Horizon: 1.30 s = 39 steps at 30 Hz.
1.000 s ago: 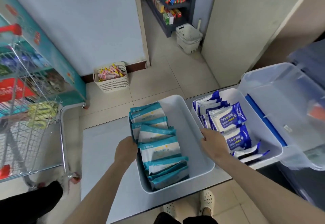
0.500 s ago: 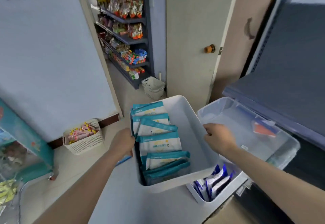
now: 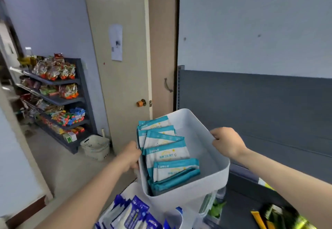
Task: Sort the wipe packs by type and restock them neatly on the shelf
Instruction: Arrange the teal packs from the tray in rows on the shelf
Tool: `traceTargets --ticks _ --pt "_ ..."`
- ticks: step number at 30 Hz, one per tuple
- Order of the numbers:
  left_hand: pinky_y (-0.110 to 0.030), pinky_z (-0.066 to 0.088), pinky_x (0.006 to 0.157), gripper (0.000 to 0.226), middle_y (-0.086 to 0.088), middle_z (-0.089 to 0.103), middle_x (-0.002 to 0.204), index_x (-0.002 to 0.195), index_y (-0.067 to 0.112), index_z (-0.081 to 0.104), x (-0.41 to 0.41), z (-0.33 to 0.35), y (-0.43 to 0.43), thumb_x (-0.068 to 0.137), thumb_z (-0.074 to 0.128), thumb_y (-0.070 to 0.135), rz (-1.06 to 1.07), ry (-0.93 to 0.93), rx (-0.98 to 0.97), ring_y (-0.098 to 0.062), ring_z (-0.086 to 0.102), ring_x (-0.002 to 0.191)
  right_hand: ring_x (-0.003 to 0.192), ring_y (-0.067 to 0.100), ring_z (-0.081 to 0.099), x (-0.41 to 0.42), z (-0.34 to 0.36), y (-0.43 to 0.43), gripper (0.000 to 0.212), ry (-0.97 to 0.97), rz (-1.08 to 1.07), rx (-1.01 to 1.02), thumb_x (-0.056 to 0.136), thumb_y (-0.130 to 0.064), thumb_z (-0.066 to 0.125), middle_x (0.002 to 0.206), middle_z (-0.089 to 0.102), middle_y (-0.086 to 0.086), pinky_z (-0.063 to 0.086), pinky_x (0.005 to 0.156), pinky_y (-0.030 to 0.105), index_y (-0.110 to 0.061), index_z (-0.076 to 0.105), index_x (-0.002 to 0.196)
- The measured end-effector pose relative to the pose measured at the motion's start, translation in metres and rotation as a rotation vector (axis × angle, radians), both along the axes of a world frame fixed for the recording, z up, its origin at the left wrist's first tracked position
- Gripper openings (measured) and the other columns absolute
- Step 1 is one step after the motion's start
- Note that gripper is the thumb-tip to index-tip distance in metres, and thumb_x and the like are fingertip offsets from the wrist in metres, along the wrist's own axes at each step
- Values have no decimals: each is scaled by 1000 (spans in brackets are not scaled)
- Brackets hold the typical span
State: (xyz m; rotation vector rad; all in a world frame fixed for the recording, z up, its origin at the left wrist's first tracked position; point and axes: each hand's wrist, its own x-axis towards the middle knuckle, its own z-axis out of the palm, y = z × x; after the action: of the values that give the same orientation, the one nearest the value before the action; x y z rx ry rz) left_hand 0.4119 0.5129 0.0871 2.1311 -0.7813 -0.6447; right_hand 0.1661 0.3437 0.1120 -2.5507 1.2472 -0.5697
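Two hands, left hand (image 3: pixel 130 156), right hand (image 3: pixel 227 143), fingers clamped on white bin (image 3: pixel 206 158), teal wipe packs (image 3: pixel 167 154) inside

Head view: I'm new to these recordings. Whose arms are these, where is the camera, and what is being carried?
No machine here. A person wears one wide-angle camera on the head, looking forward and down, so the two bare arms reaching in from the bottom are their own.

The left hand and right hand grip opposite rims of a white bin, held up in the air. Inside, along its left side, lies an overlapping row of teal-and-white wipe packs; the right half of the bin is bare.

Below, at the bottom edge, are blue-and-white wipe packs, a second type kept apart.

Ahead on the right is a dark grey shelf unit. To the left, a doorway shows a snack shelf and a pale basket on the floor.
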Motion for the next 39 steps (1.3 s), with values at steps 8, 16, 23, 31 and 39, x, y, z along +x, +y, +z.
traceTargets --ticks 8,16,23,31,39 --pt "-32 54 45 14 -15 65 80 84 1 57 -123 28 -140 90 44 -1 -222 106 -91 -26 66 67 64 26 46 -157 60 -75 18 40 -248 -91 62 -5 41 68 57 3 35 49 30 -8 57 68" --pt "-31 53 43 23 -15 66 82 82 2 57 -285 29 -250 92 39 -6 -471 205 -131 -27 66 71 60 23 36 -331 69 -112 7 67 -527 -96 64 -4 42 65 52 8 28 50 29 -7 46 59" --pt "-35 56 47 22 -13 65 86 87 3 57 -398 21 -318 93 38 -7 -671 223 -63 -26 66 73 65 33 44 -450 42 -126 17 45 -732 -49 63 -5 45 73 61 15 35 53 32 -2 58 74" --pt "-38 57 51 22 -10 62 88 87 6 54 -484 14 -376 93 38 -7 -881 241 -18 -25 65 74 82 23 61 -520 32 -121 35 8 -955 29 74 -4 50 89 70 2 45 63 25 -19 71 98" --pt "-42 60 57 19 -11 61 91 94 6 54 -542 -1 -429 93 40 -6 -1031 238 20 -26 66 74 92 24 61 -558 20 -126 38 52 -1129 4 77 -5 51 101 69 4 48 74 27 -17 69 108"
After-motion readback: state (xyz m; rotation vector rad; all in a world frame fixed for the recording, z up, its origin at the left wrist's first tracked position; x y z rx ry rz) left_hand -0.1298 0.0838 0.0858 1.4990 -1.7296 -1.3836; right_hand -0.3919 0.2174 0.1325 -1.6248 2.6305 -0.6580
